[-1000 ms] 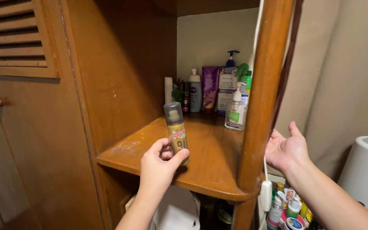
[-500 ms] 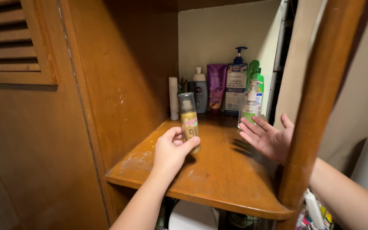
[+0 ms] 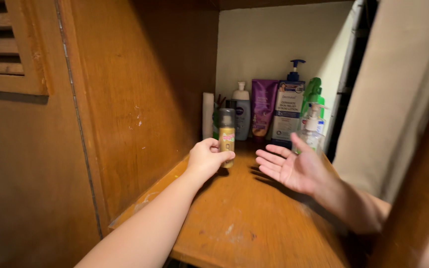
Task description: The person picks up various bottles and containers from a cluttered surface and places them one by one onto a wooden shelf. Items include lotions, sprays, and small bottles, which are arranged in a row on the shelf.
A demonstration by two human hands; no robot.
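While the fingers (image 3: 213,147) of the left hand (image 3: 207,158) curl tight around the lower half of a small gold bottle (image 3: 227,137), that bottle stands upright at the centre of the frame, its smoky clear cap on top and its base right down at the wooden shelf (image 3: 254,218). Just right of it, the right hand (image 3: 294,168) hovers palm up, fingers (image 3: 269,161) spread wide and loose, holding nothing. Both arms stretch in from the bottom edge over the worn orange-brown shelf board, scuffed with pale marks near the front. At the back, centre right, toiletries line up against the pale wall (image 3: 269,44): a white tube (image 3: 208,115), a grey pump bottle (image 3: 242,113), a purple tube (image 3: 263,106), a tall blue-topped pump bottle (image 3: 289,106), a green spray bottle (image 3: 315,92), a clear pump bottle (image 3: 311,133). The left half shows a brown wooden side panel (image 3: 140,89), with a louvred door (image 3: 6,44) at upper left. A beige curtain (image 3: 398,89) hangs at right.
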